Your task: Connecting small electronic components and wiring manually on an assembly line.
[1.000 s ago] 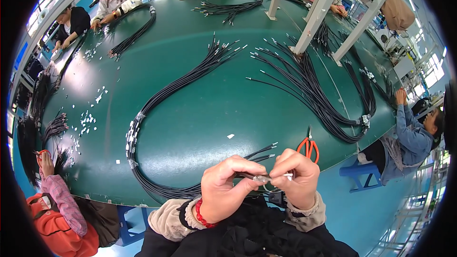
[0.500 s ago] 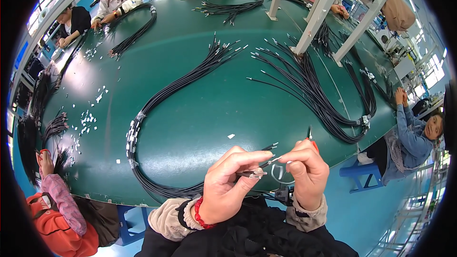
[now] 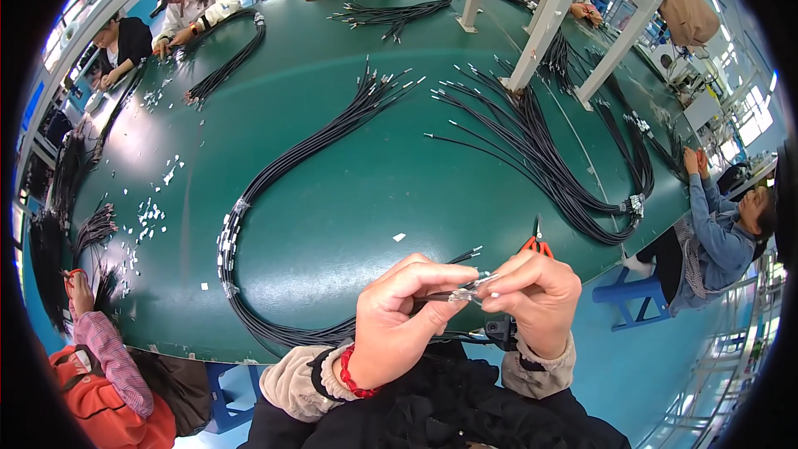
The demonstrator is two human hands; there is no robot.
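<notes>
Hands, two: left hand (image 3: 399,324), right hand (image 3: 536,299) pinch one cable end (image 3: 465,293).

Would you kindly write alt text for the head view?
Left hand and right hand pinch a clear sleeve at the end of a black wire over a green table strewn with black wire bundles; orange pliers lie nearby.

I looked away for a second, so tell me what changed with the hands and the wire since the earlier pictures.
Little changed. The left hand and right hand stayed together at the table edge, still pinching the end of one black wire with its small clear piece. They shifted slightly, and the red-handled pliers behind the right hand show a bit more. The long wire bundle on the green table did not move.
</notes>
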